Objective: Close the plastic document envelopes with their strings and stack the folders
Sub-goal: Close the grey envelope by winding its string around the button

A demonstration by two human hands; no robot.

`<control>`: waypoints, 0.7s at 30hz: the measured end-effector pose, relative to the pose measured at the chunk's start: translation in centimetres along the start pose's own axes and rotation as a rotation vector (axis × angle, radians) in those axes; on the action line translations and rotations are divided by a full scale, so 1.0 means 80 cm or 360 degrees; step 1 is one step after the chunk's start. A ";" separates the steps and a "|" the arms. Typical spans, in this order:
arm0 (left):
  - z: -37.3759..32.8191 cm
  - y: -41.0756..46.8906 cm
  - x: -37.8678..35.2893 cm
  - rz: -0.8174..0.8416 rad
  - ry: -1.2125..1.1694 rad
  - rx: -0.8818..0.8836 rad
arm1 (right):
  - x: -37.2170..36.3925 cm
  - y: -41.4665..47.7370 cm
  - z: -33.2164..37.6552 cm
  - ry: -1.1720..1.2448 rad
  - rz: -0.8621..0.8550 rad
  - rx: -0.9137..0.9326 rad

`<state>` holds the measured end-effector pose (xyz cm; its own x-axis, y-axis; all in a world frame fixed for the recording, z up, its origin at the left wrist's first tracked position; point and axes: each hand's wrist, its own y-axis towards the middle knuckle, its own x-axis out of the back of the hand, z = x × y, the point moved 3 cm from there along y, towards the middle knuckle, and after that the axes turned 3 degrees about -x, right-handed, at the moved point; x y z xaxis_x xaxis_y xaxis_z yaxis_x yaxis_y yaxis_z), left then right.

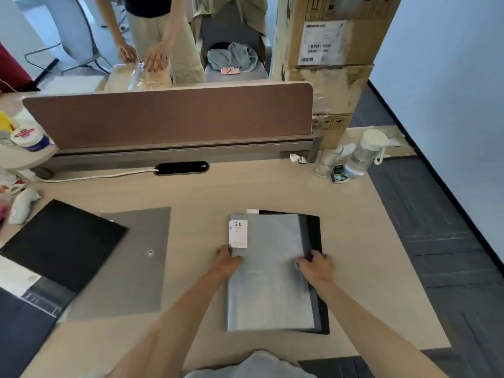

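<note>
A grey plastic envelope (270, 290) with a white "20" label lies on top of a black folder (316, 233) on the desk's right half. My left hand (227, 261) grips the envelope's left edge below the label. My right hand (316, 266) holds its right edge beside the round string button (296, 265). A second grey envelope (131, 263) with its own button lies flat to the left. Partly over it rests a black folder (61, 244), and another dark folder (24, 323) sits at the near left corner.
A brown divider panel (169, 115) closes the desk's far side, with a black cable port (181, 168) and white cable in front. A clear water bottle (362, 154) stands at the far right corner by stacked cardboard boxes (327, 64). Another person stands beyond the divider.
</note>
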<state>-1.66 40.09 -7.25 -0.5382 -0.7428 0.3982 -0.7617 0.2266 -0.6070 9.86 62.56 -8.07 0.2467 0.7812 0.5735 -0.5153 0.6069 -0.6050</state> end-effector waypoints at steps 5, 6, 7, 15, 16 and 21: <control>-0.007 -0.006 -0.025 0.0035 -0.0165 0.0027 | 0.003 0.017 -0.006 -0.0102 0.0015 0.0042; -0.009 -0.006 -0.026 0.0018 -0.0186 0.0033 | 0.007 0.020 -0.003 -0.0092 0.0018 0.0041; -0.010 -0.003 -0.027 0.0000 -0.0187 0.0030 | 0.010 0.027 -0.001 -0.0086 0.0005 0.0044; -0.046 0.016 -0.041 0.0029 -0.0269 0.0094 | 0.033 0.064 0.026 -0.0062 0.0009 -0.0126; -0.050 0.019 -0.041 0.0008 -0.0270 0.0094 | 0.036 0.068 0.033 -0.0001 0.0031 -0.0122; -0.068 0.042 -0.028 -0.0090 -0.0318 0.0099 | 0.038 0.123 0.056 0.0343 0.0166 -0.0101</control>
<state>-5.01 45.96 -6.43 -0.4084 -0.8647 0.2923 -0.7617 0.1464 -0.6312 1.84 70.25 -9.85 0.3680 0.8491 0.3789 -0.4962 0.5240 -0.6923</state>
